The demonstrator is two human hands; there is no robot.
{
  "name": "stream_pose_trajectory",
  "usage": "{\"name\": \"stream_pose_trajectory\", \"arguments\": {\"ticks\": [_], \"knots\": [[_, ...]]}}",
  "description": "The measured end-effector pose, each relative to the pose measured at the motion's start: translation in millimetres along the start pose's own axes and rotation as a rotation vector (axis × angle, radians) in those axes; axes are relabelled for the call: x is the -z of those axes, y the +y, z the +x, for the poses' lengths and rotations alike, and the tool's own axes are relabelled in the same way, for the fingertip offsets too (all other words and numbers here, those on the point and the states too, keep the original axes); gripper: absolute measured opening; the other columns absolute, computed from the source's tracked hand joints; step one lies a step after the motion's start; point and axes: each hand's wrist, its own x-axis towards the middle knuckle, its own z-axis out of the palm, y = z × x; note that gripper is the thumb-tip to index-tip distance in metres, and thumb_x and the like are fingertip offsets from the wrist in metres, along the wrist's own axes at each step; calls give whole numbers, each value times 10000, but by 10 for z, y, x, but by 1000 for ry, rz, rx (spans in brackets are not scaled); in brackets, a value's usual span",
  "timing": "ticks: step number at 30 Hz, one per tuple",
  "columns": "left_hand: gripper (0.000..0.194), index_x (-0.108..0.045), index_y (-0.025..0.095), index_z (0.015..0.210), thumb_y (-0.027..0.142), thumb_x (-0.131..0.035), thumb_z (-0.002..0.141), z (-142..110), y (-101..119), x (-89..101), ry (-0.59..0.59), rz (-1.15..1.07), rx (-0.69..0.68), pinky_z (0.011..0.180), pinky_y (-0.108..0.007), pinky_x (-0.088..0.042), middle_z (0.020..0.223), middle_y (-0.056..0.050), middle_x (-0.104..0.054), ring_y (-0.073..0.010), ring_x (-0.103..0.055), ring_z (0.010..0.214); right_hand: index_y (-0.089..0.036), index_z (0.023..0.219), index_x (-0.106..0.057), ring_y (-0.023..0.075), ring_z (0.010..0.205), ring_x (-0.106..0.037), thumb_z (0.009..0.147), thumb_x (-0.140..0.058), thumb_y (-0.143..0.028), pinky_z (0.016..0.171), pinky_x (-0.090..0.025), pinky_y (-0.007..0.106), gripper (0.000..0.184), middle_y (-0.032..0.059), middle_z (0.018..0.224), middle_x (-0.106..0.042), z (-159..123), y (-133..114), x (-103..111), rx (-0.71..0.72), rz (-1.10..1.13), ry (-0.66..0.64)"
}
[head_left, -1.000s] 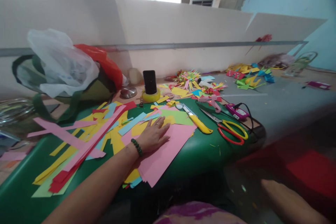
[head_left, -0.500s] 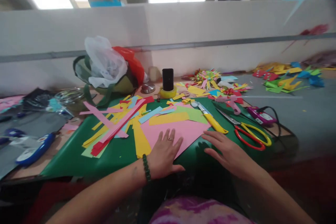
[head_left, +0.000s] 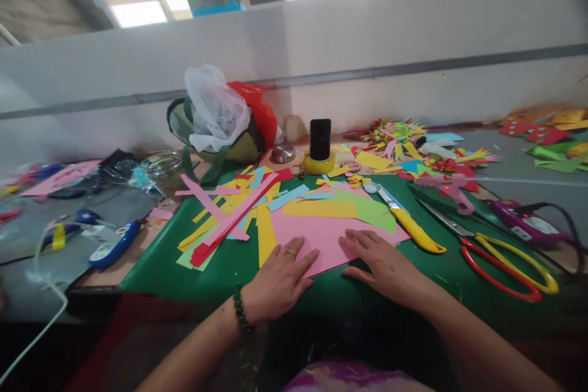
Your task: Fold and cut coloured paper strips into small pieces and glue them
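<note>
My left hand (head_left: 278,282) lies on the near left edge of a pink paper sheet (head_left: 316,236), its fingers spread. On the sheet's near right part rests my right hand (head_left: 386,266), also with fingers apart. Beyond both hands, a yellow paper strip (head_left: 316,209) and a green paper piece (head_left: 374,213) lie over the pink sheet. Left of it is a loose heap of cut paper strips (head_left: 229,214) in several colours. A yellow-handled box cutter (head_left: 416,231) lies right of the sheet, and beside it scissors (head_left: 500,260) with one red and one yellow handle loop.
A green mat (head_left: 151,269) covers the table. Behind stand a phone (head_left: 320,139) on a yellow tape roll (head_left: 318,163) and a bag (head_left: 220,113) stuffed with plastic. At right are a pink glue gun (head_left: 452,190) and a purple device (head_left: 528,220); at left, a blue-handled tool (head_left: 114,247).
My right hand has come left and down from beside the sheet onto it. My left hand has shifted towards the sheet's near left edge. The view has turned left and tilted.
</note>
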Motion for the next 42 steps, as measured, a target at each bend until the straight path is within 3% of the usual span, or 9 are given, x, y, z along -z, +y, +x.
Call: {"name": "stream_pose_trajectory", "arguments": {"ticks": [3,5,7,9,14,26,36,39,42], "knots": [[455,-597,212,1257,470,-518,890,21,-307,202,92,-85,38,1008,-399,-438,1319,-145,-583,-270,-548,1208,-148,1296,-585,321,1230,-522,881,-554,-489,1008,-468,491,539,176,1357,-557,-8,-3,-25,12,-32,12],[428,-648,152,1155,445,-435,928,108,-608,352,205,-16,323,977,-392,-446,1212,-164,-631,-275,-584,1138,-143,1299,-583,328,1220,-526,893,-535,-478,1000,-470,506,528,178,1351,-561,-20,-8,-66,9,-50,47],[454,-634,86,1141,436,-471,902,234,-931,455,182,94,618,946,-430,-444,1181,-221,-626,-335,-575,1133,-148,1305,-578,332,1213,-526,902,-517,-475,994,-467,523,523,177,1349,-562,-31,-12,-109,4,-56,87],[524,-589,37,1184,432,-555,842,359,-1213,492,118,119,765,947,-415,-429,1227,-261,-598,-362,-538,1184,-155,1309,-575,327,1207,-528,903,-508,-486,990,-469,527,528,173,1344,-567,-39,-14,-141,2,-45,120],[514,-610,66,1151,427,-593,786,484,-1532,461,112,56,812,824,-319,-463,1150,-218,-670,-311,-626,1062,-173,1298,-581,310,1213,-527,897,-524,-476,1002,-462,515,506,155,1339,-576,-47,-23,-140,-4,-1,147],[353,-766,179,830,382,-477,833,401,-1444,591,278,25,917,634,-309,-433,902,-144,-743,-304,-673,874,-177,1293,-588,313,1247,-506,877,-561,-470,1035,-429,519,510,155,1350,-567,-41,-26,-137,-30,79,142],[375,-744,136,1045,323,-481,855,357,-1408,750,455,-38,931,723,-351,-490,1053,-167,-730,-337,-662,980,-207,1300,-580,319,1251,-499,870,-568,-481,1040,-413,539,510,142,1367,-555,-36,-15,-135,-33,133,138],[367,-729,145,1021,343,-460,869,321,-1231,846,556,-187,815,668,-275,-512,926,-92,-759,-244,-701,847,-193,1274,-596,298,1250,-507,888,-524,-509,1023,-441,498,503,150,1353,-560,-75,-33,-25,-51,282,181],[353,-723,125,925,422,-608,774,365,-861,931,777,-730,456,658,-290,-544,843,-75,-755,-231,-704,752,-202,1156,-661,256,1177,-566,947,-402,-502,986,-469,427,448,130,1238,-637,-62,-99,213,-68,482,273]]}}
